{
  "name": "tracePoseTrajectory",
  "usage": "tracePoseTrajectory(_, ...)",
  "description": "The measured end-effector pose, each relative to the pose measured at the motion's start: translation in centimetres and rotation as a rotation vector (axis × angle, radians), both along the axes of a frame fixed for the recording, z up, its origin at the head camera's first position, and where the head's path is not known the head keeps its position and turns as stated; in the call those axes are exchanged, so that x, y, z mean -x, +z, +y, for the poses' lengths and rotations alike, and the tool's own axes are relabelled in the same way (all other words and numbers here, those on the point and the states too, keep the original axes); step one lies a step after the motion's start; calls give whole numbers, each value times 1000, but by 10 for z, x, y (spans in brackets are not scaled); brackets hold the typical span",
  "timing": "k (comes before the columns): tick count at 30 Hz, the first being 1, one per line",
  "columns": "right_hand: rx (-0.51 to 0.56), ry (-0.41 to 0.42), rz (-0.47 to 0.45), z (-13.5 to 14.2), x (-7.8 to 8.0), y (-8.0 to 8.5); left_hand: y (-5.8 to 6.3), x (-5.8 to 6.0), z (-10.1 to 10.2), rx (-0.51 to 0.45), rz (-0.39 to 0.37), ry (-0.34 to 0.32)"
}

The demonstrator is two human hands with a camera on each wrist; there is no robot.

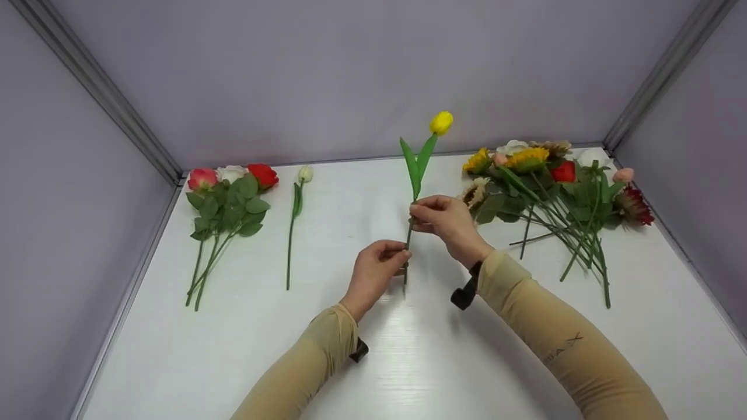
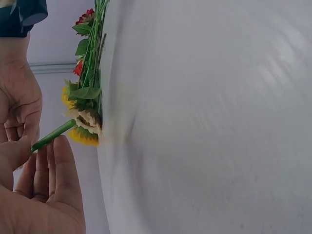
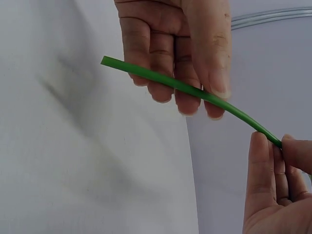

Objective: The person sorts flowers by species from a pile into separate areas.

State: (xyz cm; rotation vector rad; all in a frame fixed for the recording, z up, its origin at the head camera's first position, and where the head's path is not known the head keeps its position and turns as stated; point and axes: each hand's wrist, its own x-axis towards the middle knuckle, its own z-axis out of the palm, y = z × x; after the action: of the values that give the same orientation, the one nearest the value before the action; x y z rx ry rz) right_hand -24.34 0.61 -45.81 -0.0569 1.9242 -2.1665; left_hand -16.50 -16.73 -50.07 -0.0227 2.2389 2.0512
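A yellow tulip [image 1: 442, 123] with two long green leaves stands nearly upright above the table in the head view, its bloom at the top. My right hand [image 1: 450, 224] pinches its stem just below the leaves. Lower on the same stem, my left hand [image 1: 376, 271] pinches it between thumb and fingers. From the right wrist, the bare green stem [image 3: 156, 78] bends slightly between the two hands, and its cut end sticks out past the left hand. To the left of my hands a white tulip [image 1: 305, 174] lies on the table.
Three roses, pink [image 1: 202, 179], white [image 1: 231, 173] and red [image 1: 263, 175], lie together at the table's left. A mixed pile with sunflowers [image 1: 527, 159] and a dark red flower [image 1: 635, 205] lies at the right, stems crossing toward me. Grey walls [image 1: 350, 70] enclose the white table [image 1: 175, 361].
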Motion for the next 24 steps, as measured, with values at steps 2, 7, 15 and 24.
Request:
tracePoseTrajectory(2,2,0,-5,-3,-2,-3,-1,-1,-2,8,7,11)
tracePoseTrajectory(7,-6,8,-8,-12,-8,-13,-6,-7,-10,50,-7,20)
tracePoseTrajectory(15,-229,97,109,-13,-6,-20,-1,-3,-38,206,-62,47)
tracePoseTrajectory(24,-837,223,557,-18,-4,-17,10,7,-113,423,-127,158)
